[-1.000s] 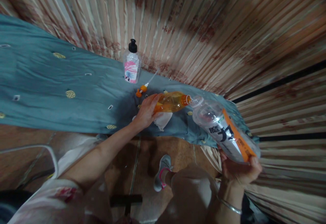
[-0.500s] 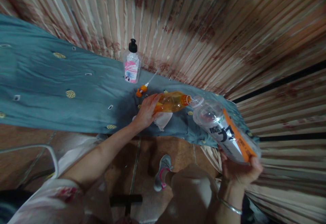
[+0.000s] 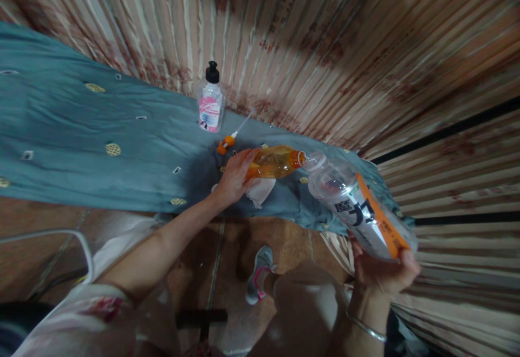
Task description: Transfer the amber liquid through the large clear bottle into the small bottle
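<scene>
My left hand (image 3: 236,177) is wrapped round the base of an orange see-through bottle (image 3: 276,163), which lies tilted with its open neck to the right. My right hand (image 3: 384,266) grips the lower end of a large clear plastic bottle (image 3: 359,205) with an orange and silver label. The clear bottle's mouth meets the orange bottle's mouth; whether they touch I cannot tell. Left of the orange bottle lies an orange pump head (image 3: 226,143) with its thin tube. A crumpled white tissue (image 3: 260,191) sits under my left hand.
A clear bottle with a black cap (image 3: 210,102) and pink label stands near the back edge of the teal patterned cloth (image 3: 142,140). Behind it hangs a pleated curtain (image 3: 260,37). A white cable (image 3: 77,233) curves at lower left above the tiled floor (image 3: 199,248).
</scene>
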`<state>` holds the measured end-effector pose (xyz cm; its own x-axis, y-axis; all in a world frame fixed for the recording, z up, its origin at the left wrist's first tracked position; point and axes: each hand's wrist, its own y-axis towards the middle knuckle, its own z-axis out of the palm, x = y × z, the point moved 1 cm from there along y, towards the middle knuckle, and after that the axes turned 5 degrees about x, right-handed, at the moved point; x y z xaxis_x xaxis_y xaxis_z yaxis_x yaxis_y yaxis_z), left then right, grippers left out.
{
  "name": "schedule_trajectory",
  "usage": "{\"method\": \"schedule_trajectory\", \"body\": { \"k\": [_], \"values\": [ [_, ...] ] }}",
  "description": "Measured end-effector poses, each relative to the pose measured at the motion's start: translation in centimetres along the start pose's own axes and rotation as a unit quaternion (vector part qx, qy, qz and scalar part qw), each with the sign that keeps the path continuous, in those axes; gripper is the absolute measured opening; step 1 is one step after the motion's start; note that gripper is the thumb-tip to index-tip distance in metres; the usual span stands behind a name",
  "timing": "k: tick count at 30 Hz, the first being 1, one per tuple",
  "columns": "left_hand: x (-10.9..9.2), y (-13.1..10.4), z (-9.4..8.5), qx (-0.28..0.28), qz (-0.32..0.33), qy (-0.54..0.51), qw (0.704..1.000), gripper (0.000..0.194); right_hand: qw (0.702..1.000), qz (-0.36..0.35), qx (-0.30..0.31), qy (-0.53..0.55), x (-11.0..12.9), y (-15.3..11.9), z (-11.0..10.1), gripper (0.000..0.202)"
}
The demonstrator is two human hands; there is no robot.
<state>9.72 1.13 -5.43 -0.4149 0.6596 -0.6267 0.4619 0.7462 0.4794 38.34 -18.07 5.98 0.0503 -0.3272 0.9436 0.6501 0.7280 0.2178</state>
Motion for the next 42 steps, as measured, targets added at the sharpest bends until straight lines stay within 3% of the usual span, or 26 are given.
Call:
{"method": "schedule_trajectory", "body": {
  "k": [13, 26, 42],
  "values": [
    [0.00, 0.05, -0.04, 0.003, -0.006, 0.000, 1.000, 0.072, 0.999, 0.008, -0.042, 0.002, 0.24, -0.10, 0.63, 0.052],
    [0.22, -0.04, 0.12, -0.003, 0.013, 0.003, 1.000, 0.072, 0.999, 0.003, -0.042, -0.012, 0.22, -0.04, 0.69, 0.049],
    [-0.42, 0.12, -0.22, 0.005, -0.015, -0.005, 1.000, 0.072, 0.999, 0.005, -0.043, -0.012, 0.21, -0.25, 0.65, 0.049]
  ]
}}
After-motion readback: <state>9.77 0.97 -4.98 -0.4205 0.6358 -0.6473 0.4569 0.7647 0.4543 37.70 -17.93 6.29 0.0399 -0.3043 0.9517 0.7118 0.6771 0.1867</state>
